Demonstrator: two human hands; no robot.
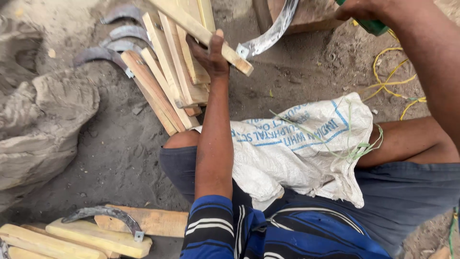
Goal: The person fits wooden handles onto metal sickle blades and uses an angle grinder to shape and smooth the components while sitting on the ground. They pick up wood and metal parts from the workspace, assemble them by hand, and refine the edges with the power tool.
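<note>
Pale wooden-handled sickle (211, 36), raised diagonally

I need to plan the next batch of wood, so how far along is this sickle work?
Looks done: a heap of wooden-handled sickles by the left knee, and another sickle lower left. In hand: the left hand grips a wooden handle with a curved blade; the right hand holds a green tool. Left: I cannot tell; no bare blades or handles show.

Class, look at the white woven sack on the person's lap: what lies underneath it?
The white woven sack lies across the person's dark shorts, with a bare leg emerging at its right edge. The lap beneath it and anything inside the sack are covered, so neither can be seen.
</note>
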